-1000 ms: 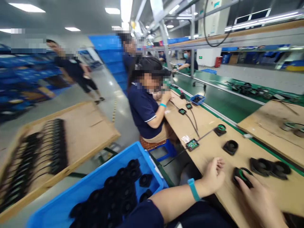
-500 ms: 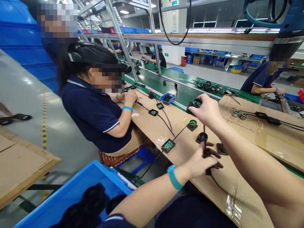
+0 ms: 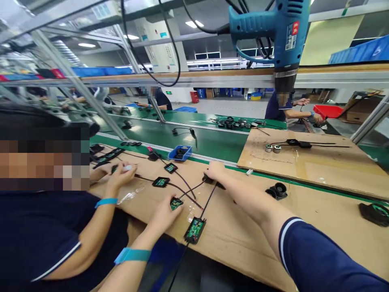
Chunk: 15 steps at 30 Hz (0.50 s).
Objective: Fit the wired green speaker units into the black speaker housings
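Observation:
My left hand grips a small green circuit board in a black case by its edge, over the front part of the cardboard. A thin black cable runs from that case to a black housing farther back. My right hand is closed on this housing from above and hides most of it. Just in front of my hands, another cased circuit board lies at the cardboard's near edge. Its cable leads up toward a dark part beneath my right wrist, mostly covered.
At left a co-worker's hands hold a small part. Behind the cardboard stands a blue bin of black parts. Black housings lie at right. A blue power tool hangs overhead, near a metal shelf frame.
My view has swung right. My right hand has lowered the raised housing to the cardboard, and my left hand has moved left and forward with the cased board on its cable.

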Each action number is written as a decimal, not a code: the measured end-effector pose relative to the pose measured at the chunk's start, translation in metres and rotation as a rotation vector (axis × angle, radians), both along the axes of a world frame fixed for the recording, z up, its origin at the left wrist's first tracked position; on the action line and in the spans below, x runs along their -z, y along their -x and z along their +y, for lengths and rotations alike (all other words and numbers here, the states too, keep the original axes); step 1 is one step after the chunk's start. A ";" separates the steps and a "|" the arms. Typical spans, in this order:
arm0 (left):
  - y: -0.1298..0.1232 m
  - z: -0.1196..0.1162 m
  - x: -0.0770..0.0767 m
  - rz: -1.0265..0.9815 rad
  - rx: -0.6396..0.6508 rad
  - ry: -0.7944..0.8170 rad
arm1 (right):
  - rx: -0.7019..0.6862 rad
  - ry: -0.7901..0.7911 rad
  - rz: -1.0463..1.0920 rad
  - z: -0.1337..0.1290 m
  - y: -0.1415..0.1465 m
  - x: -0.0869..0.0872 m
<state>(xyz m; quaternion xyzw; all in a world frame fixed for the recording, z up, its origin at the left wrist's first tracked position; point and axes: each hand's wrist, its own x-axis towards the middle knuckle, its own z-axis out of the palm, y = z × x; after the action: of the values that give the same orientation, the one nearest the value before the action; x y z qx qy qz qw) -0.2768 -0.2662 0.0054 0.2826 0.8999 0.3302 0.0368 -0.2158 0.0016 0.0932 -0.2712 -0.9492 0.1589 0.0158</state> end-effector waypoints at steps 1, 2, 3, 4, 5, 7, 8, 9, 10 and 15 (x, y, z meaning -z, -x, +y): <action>0.006 0.000 0.014 0.045 0.019 0.036 | -0.006 -0.035 -0.008 0.022 -0.004 -0.003; 0.011 -0.002 0.026 0.074 0.034 0.061 | -0.002 -0.076 -0.020 0.049 -0.012 -0.007; 0.014 -0.003 0.037 0.101 0.037 0.076 | 0.012 -0.119 -0.036 0.080 -0.022 -0.012; 0.016 -0.005 0.046 0.123 0.031 0.090 | 0.037 -0.160 -0.062 0.114 -0.035 -0.017; 0.018 -0.008 0.052 0.138 0.027 0.104 | 0.068 -0.198 -0.090 0.148 -0.050 -0.021; 0.018 -0.011 0.055 0.144 0.028 0.128 | 0.136 -0.249 -0.147 0.213 -0.082 -0.024; 0.017 -0.011 0.052 0.155 0.023 0.133 | 0.163 -0.262 -0.173 0.242 -0.098 -0.023; 0.013 -0.010 0.046 0.187 0.011 0.125 | 0.179 -0.268 -0.197 0.266 -0.110 -0.019; 0.006 -0.008 0.036 0.240 -0.003 0.104 | 0.183 -0.268 -0.216 0.286 -0.120 -0.014; -0.070 0.032 -0.028 0.477 0.128 -0.095 | 0.120 -0.260 -0.249 0.336 -0.124 0.015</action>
<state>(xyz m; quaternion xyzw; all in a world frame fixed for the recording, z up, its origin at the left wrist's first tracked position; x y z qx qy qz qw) -0.2070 -0.2345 0.0337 0.4101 0.8469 0.2933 -0.1690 -0.0918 0.3379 0.0778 -0.3405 -0.9385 -0.0012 -0.0573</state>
